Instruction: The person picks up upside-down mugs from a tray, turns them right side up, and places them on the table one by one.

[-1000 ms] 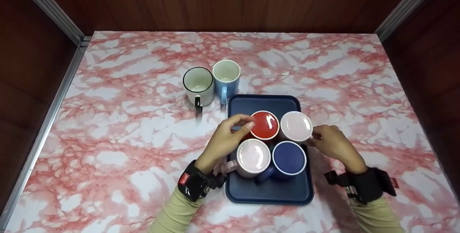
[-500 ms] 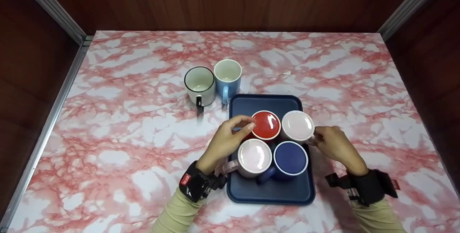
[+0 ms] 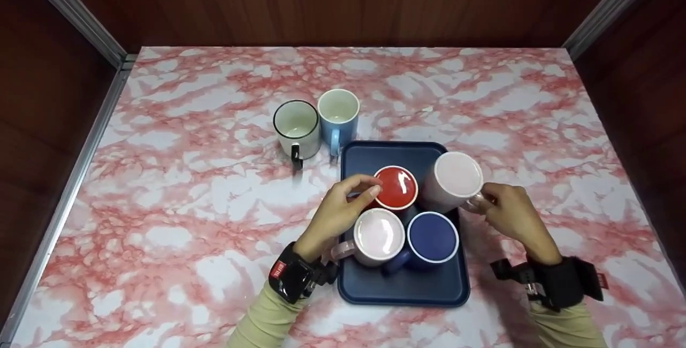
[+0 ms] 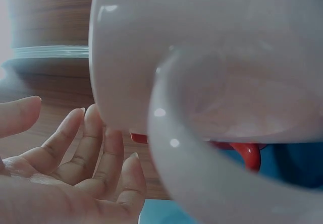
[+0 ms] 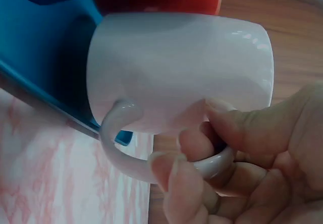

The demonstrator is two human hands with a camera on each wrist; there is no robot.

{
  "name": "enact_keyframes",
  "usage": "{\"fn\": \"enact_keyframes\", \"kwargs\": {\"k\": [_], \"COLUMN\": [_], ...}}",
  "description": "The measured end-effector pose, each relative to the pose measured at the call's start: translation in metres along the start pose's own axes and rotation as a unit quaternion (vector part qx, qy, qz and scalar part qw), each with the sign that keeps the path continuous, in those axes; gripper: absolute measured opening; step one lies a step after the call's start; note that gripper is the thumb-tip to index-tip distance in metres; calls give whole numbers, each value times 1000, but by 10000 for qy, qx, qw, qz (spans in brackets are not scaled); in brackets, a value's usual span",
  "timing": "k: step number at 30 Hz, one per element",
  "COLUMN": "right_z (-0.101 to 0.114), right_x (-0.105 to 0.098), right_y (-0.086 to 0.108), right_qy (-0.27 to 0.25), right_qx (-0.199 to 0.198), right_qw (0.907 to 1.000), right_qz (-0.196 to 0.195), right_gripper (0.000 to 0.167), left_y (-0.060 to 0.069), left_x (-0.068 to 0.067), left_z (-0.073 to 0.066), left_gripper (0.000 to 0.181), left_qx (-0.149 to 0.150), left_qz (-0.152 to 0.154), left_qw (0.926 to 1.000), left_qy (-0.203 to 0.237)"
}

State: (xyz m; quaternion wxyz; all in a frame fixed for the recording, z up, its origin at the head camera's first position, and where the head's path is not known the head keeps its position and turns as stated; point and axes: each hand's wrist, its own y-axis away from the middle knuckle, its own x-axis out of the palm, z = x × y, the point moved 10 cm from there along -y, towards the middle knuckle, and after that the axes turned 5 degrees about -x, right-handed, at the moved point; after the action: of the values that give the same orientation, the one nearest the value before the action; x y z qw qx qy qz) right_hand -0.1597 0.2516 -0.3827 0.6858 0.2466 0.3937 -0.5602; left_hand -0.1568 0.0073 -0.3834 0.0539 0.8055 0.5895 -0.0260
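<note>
Several mugs stand upside down on a dark blue tray (image 3: 402, 289). My right hand (image 3: 512, 211) grips the handle of a pale pink mug (image 3: 458, 175), which is raised and slightly tilted above the tray's right side; the right wrist view shows fingers curled through its handle. Beside the red mug (image 3: 395, 188) is my left hand (image 3: 340, 208), its fingers loosely bent and fingertips at the mug's base edge. In front of that hand sits a second pale pink mug (image 3: 379, 235), its handle (image 4: 169, 133) large in the left wrist view. A dark blue mug (image 3: 433, 238) stands to its right.
Upright behind the tray's left corner are a white mug (image 3: 297, 128) with a black rim and handle, and a light blue mug (image 3: 338, 117). The red-and-white marbled table (image 3: 161, 203) has brown wood-look panels (image 3: 343, 5) at its back and sides.
My right hand has lifted the pale pink mug off its place beside the red mug, moving it up and slightly right. The left hand and the other mugs have stayed put.
</note>
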Motion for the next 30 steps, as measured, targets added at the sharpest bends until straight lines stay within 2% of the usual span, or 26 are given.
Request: {"fn": "enact_keyframes", "kwargs": {"k": [4, 8, 12, 16, 20, 22, 24, 26, 30], "right_z": [-4, -7, -6, -3, 6, 13, 24, 35, 55], "right_x": [-7, -11, -15, -17, -16, -14, -13, -10, -3], "right_y": [2, 5, 8, 11, 14, 14, 13, 12, 9], "right_qy": [-429, -1008, -1606, -2405, -3436, -3930, -4472, -5081, -6138], "right_qx": [281, 504, 666, 799, 841, 708, 424, 65, -424], "right_qw": [9985, 9927, 9821, 9616, 9246, 9036, 8787, 8473, 7778], "right_qz": [-200, -429, -725, -1058, -1418, -1552, -1616, -1547, -1283], "right_gripper": [11, 7, 12, 14, 12, 11, 11, 11, 12], "left_y": [0, 0, 1, 3, 5, 5, 5, 5, 4], "left_x": [0, 1, 4, 10, 20, 23, 26, 27, 29], "left_z": [-1, -2, -5, -8, -16, -19, -22, -23, -24], "left_gripper": [26, 26, 27, 25, 23, 22, 22, 22, 24], "left_qx": [-26, -2, 14, 53, 230, 331, 388, 357, 247], "left_qz": [-6, 21, 81, 263, 550, 629, 666, 661, 648], "left_qw": [10000, 10000, 10000, 9995, 9978, 9970, 9965, 9964, 9966], "left_qy": [-40, -6, -6, -141, -297, -321, -327, -382, -441]}}
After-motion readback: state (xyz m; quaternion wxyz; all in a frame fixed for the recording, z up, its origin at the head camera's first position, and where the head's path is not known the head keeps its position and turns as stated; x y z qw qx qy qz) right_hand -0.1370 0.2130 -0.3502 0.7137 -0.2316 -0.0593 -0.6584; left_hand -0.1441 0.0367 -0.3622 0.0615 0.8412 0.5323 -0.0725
